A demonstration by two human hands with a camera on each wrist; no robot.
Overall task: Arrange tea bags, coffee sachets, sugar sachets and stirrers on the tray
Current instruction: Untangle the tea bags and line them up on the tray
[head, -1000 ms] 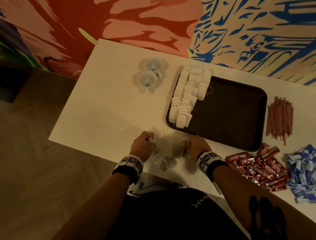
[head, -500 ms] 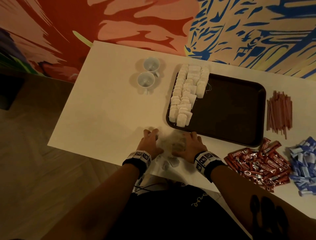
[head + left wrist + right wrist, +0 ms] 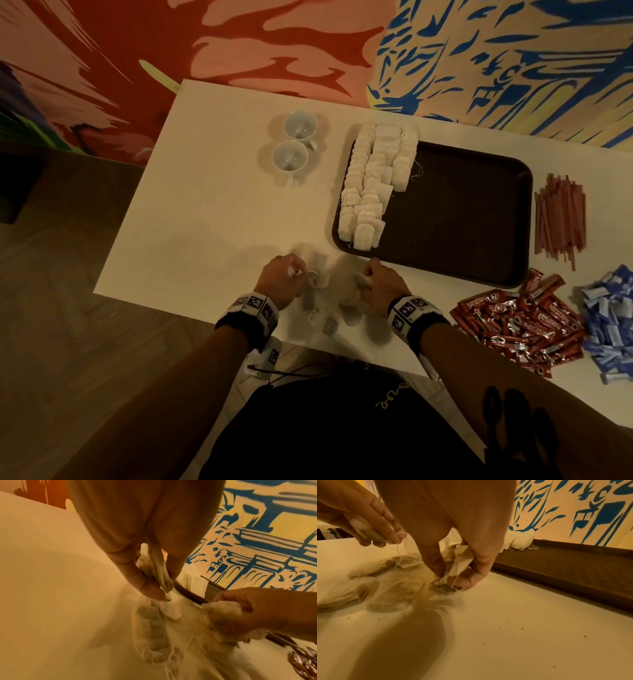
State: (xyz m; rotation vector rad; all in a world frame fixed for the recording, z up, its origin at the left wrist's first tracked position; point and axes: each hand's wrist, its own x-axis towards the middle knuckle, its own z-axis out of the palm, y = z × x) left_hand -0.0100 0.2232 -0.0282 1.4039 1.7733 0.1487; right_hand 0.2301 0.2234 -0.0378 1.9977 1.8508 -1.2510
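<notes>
From my head view, my left hand (image 3: pixel 282 279) and right hand (image 3: pixel 380 286) each pinch white paper tea bags at the near edge of the white rectangular table (image 3: pixel 212 205), just before the dark brown plastic tray (image 3: pixel 479 212) that carries rows of tea bags along its left side. My left wrist view shows thumb and fingers (image 3: pixel 145 584) closed on a hanging tea bag (image 3: pixel 161 573) above loose ones. My right wrist view shows fingertips (image 3: pixel 465 580) pinching crumpled tea bags (image 3: pixel 460 561) against the table.
</notes>
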